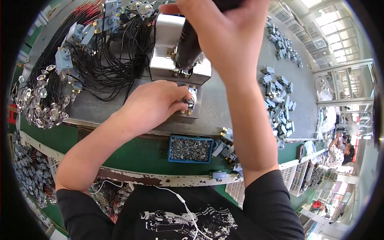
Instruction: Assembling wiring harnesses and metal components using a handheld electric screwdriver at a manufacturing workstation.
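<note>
My left hand (154,102) reaches over the bench, thumb and finger pinching a small grey switch-like block with a round metal cap (191,96) and brass tabs. The block lies on a flat metal plate (195,113) in front of a silver metal fixture (167,38). Raised above the fixture, my right hand (228,32) is wrapped round a thick black cylindrical tool (188,50). This tool slants down toward the fixture's front, just behind my left fingers. Its exact kind and its tip cannot be made out.
A blue tray of small metal pieces (190,149) sits at the bench's near edge, beside loose grey blocks (219,147). More blocks (280,100) lie to the right. Bundled black wires (108,68) and round metal caps (40,100) crowd the left. A person (338,154) sits far right.
</note>
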Available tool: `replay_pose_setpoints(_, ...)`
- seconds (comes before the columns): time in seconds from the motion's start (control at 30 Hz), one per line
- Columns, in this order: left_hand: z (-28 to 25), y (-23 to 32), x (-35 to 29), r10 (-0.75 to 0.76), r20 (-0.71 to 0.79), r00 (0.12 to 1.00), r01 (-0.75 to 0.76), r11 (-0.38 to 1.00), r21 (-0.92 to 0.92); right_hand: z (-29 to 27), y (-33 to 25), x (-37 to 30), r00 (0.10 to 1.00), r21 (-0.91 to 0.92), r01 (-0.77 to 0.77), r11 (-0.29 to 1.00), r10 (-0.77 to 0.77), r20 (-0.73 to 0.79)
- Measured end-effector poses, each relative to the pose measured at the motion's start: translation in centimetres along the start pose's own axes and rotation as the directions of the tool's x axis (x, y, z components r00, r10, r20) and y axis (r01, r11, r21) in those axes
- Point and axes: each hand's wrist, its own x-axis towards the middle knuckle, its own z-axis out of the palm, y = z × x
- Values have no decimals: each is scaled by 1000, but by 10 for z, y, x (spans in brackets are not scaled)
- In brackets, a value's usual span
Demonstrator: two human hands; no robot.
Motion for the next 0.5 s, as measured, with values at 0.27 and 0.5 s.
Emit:
replay_pose_setpoints(0.27, 9, -4, -7, 18, -84, 996, -20, 1000, -16, -5, 8, -13, 998, 95, -18, 995, 13, 54)
replay_pose_setpoints(0.5, 5, -5, -2, -62, -41, 997, 55, 986, -157, -30, -14, -28, 993, -154, -103, 983, 92, -79)
